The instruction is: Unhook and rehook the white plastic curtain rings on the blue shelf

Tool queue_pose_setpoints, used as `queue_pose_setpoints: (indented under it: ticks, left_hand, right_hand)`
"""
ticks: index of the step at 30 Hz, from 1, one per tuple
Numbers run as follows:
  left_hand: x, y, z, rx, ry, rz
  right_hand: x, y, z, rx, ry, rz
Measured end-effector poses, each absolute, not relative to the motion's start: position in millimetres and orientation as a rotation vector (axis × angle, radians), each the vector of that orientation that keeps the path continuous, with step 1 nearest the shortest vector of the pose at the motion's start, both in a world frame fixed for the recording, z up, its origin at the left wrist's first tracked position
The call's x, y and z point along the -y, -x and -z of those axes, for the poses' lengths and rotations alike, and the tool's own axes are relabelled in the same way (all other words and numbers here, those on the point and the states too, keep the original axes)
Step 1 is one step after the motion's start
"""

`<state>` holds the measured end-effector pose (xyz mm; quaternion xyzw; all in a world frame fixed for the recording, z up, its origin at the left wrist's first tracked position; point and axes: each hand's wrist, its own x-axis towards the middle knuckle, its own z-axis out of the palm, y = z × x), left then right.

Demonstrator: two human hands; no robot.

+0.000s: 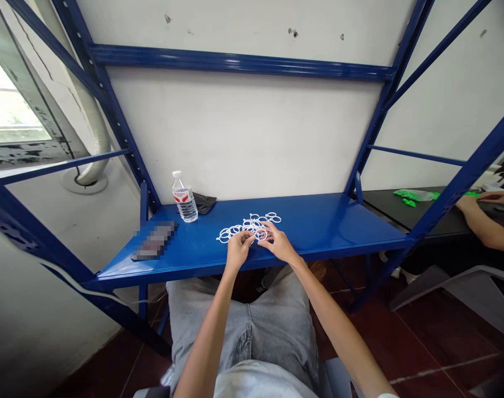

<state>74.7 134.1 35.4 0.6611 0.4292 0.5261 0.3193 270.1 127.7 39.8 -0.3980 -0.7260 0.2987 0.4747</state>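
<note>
Several rings (252,224) near water bottle (185,203); black pouch (204,203) behind.

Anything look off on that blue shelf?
The flat object on the blue shelf is pixelated, so it can't be identified. The white plastic rings under the left hand and right hand lie in a jumbled heap. Nothing on the shelf looks spilled.

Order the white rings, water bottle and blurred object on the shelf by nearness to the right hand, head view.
Right hand:
1. White rings: touching it, centre of shelf.
2. Water bottle: left, by wall.
3. Blurred object: far left.
</note>
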Motion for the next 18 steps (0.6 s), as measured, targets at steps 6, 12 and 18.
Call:
queue_pose_setpoints:
  ticks: [6, 12, 18]
  left_hand:
    - [-132.1, -74.5, -37.5, -1.148, -1.753, -1.372]
    - [-130.8, -76.0, -36.2, -1.203, -1.716, -1.407]
    - [-129.1, -79.5, -36.1, -1.268, -1.656, -1.466]
  right_hand:
    - [-126.1, -270.9, -42.6, 1.833, 1.044, -0.509]
    - [-126.3, -271.3, -41.4, 1.851, 1.053, -0.4]
    - [-124.9, -270.3, -40.1, 1.873, 1.1, -0.321]
